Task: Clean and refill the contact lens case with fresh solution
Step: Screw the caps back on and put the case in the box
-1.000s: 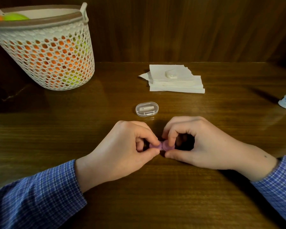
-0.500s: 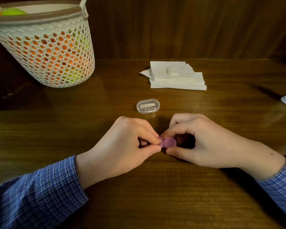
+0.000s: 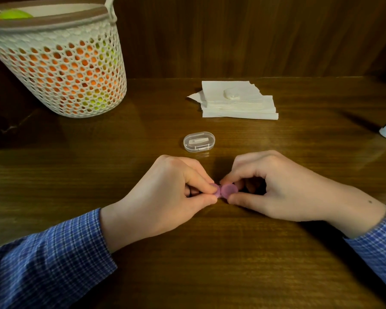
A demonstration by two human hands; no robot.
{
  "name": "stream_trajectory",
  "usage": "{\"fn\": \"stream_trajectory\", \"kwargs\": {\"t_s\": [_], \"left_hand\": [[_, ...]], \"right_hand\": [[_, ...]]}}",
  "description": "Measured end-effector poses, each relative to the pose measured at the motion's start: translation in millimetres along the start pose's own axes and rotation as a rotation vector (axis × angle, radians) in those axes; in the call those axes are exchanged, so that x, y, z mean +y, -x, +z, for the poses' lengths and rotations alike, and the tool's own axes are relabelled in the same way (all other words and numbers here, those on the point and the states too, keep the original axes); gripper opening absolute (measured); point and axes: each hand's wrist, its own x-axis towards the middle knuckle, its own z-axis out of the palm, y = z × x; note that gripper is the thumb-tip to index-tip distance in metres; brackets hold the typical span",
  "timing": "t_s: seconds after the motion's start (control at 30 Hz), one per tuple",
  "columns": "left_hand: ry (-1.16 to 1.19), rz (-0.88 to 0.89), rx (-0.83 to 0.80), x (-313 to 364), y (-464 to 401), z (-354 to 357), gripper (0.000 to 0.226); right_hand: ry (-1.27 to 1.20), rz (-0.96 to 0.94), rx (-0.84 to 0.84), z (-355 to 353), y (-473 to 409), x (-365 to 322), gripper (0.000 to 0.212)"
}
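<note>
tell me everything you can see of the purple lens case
The purple lens case is small, matte pinkish-purple plastic: two round parts side by side, the right disc facing the camera, the left one mostly hidden. It sits low over the wooden table, pinched between thumb and fingers of the left hand and the right hand. Whether it is open cannot be told.

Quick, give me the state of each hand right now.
Left hand: closed, fingers pinching the left end of the purple lens case.
Right hand: closed, fingers pinching the case's right cap.
</note>
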Motion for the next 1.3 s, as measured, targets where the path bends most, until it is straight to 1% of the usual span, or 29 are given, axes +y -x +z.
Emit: {"fn": "stream_trajectory", "kwargs": {"t_s": [0.07, 0.17, 0.23, 0.3, 0.37, 0.5, 0.77, 0.83, 1.0, 1.1, 1.2, 1.3], "left_hand": [[-0.006, 0.002, -0.004, -0.1, -0.2, -0.2, 0.014], [-0.015, -0.001, -0.015, -1.9, -1.3, -0.9, 0.014], [-0.005, -0.005, -0.013, -2.7, -1.8, -0.8, 0.014], [0.002, -0.002, -0.003, -3.2, -2.3, -0.2, 0.014], [0.005, 0.004, 0.005, -3.5, -2.5, 0.3, 0.013], [-0.005, 0.014, 0.001, -5.9, -2.7, 0.2, 0.012], [-0.043, 0.027, 0.05, -11.6, -3.2, 1.4, 0.011], [-0.048, 0.045, 0.067, 0.7, 2.0, 1.1, 0.011], [-0.062, 0.063, 0.117, -10.0, -1.1, 9.0, 0.01], [-0.073, 0.082, 0.12, -10.4, 0.4, 13.1, 0.01], [-0.078, 0.057, 0.125, -9.9, 0.9, 13.4, 0.011], [-0.047, 0.025, 0.114, -8.1, 2.7, 14.3, 0.013]], "right_hand": [[0.009, 0.005, 0.051, 3.5, -2.3, 0.3, 0.021], [0.031, 0.031, 0.129, 9.7, -3.8, 0.3, 0.031], [0.014, 0.033, 0.098, 8.1, -2.2, 0.5, 0.031], [0.025, 0.007, 0.011, 3.1, -1.6, 0.4, 0.035], [0.008, -0.006, -0.031, 0.5, -1.4, 1.9, 0.03], [0.003, 0.002, 0.046, 6.3, -0.4, 1.6, 0.018], [0.036, 0.058, 0.12, 17.4, -3.5, -3.4, 0.016], [0.053, 0.072, 0.161, 13.8, 9.4, -12.5, 0.015], [0.06, 0.118, 0.161, 20.8, 0.4, -6.8, 0.014], [0.084, 0.143, 0.184, 25.2, 1.5, -6.3, 0.014], [0.105, 0.154, 0.189, 25.9, 1.3, -8.3, 0.013], [0.1, 0.172, 0.15, 22.2, 1.2, -8.7, 0.014]]}}
